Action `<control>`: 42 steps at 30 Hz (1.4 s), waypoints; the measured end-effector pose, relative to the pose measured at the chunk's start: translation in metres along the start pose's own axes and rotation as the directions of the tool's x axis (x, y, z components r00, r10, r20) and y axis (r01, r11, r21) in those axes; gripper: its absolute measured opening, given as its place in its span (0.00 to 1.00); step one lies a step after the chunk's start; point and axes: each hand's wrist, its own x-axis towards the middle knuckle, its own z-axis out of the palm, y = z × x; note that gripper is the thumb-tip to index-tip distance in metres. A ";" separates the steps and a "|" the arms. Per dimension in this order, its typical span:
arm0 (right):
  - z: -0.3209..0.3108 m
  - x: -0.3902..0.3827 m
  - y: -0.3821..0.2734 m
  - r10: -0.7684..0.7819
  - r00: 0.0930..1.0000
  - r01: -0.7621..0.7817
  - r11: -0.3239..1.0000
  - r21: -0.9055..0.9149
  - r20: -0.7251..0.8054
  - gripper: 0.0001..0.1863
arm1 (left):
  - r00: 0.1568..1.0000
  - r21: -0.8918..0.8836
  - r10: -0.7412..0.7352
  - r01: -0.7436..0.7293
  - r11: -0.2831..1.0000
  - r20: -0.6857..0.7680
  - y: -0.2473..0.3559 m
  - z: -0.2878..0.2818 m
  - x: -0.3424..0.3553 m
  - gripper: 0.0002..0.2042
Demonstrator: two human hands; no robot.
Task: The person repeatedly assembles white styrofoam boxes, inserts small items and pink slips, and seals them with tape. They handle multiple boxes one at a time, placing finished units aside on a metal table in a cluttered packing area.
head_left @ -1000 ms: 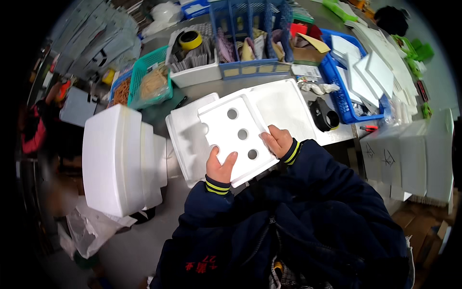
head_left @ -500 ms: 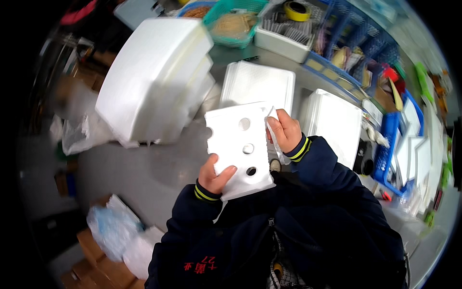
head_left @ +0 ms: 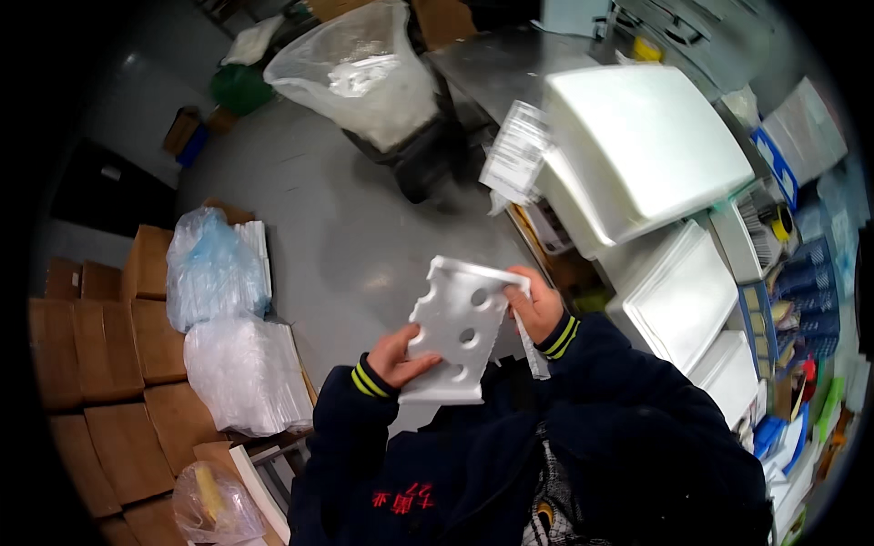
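Over my lap, a white foam panel (head_left: 442, 314) with several round holes is tilted between my hands. My left hand (head_left: 399, 358) grips its left edge, thumb across the face and fingers behind. At the upper right corner my right hand (head_left: 539, 308) pinches a narrow white strip (head_left: 531, 350). The strip hangs along the panel's right side, apart from it lower down. Whether it still joins the panel at the top is hidden by my fingers.
Ahead stands a bin with a clear liner bag (head_left: 401, 109) holding white scraps. Large stacked white foam pieces (head_left: 646, 146) and flat white trays (head_left: 683, 291) rest on the bench at right. Cardboard boxes (head_left: 118, 364) and plastic-wrapped white stacks (head_left: 241, 373) fill the left.
My view has swung left, so the bench has moved to the right and the bin and boxes show. The panel and strip stay in my hands.
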 end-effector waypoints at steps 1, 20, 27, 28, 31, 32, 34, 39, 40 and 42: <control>0.023 0.020 -0.008 0.016 0.999 -0.014 0.999 -0.048 0.043 0.16 | 1.000 -0.018 -0.007 0.007 1.000 -0.012 -0.013 -0.025 -0.009 0.19; 0.204 0.445 -0.173 -0.916 0.360 0.922 0.378 -0.080 -0.180 0.17 | 0.891 -0.237 -0.193 0.100 0.966 -0.411 -0.123 -0.330 0.026 0.17; 0.178 0.642 -0.106 -0.777 0.572 0.641 0.223 -0.734 0.264 0.29 | 0.941 -0.290 -0.184 0.098 0.952 -0.284 -0.127 -0.422 0.183 0.17; 0.190 0.644 -0.089 -0.737 0.568 0.780 0.341 -0.524 0.367 0.29 | 0.946 -0.345 -0.163 0.059 0.937 -0.280 -0.126 -0.428 0.199 0.17; 0.238 0.584 -0.114 -0.523 0.630 0.771 0.335 -0.541 0.574 0.27 | 0.962 -0.278 -0.155 0.089 0.956 -0.224 -0.127 -0.448 0.231 0.16; 0.240 0.588 -0.110 -0.575 0.640 0.736 0.269 -0.621 0.510 0.19 | 0.976 -0.284 -0.125 0.072 0.956 -0.176 -0.119 -0.454 0.242 0.15; 0.235 0.607 -0.098 -0.638 0.608 0.753 0.273 -0.599 0.473 0.13 | 0.985 -0.348 -0.148 0.109 0.931 -0.086 -0.112 -0.462 0.254 0.16; 0.207 0.611 -0.129 -0.581 0.597 0.794 0.526 -0.304 0.553 0.12 | 0.983 -0.271 -0.147 0.173 0.947 0.111 -0.112 -0.495 0.247 0.17; 0.201 0.620 -0.134 -0.628 0.595 0.792 0.563 -0.235 0.502 0.12 | 0.989 -0.326 -0.122 0.143 0.935 0.083 -0.116 -0.500 0.246 0.18; 0.193 0.647 -0.144 -0.546 0.807 0.590 0.745 -0.311 0.224 0.13 | 0.995 -0.257 -0.075 0.056 0.965 -0.066 -0.135 -0.514 0.258 0.18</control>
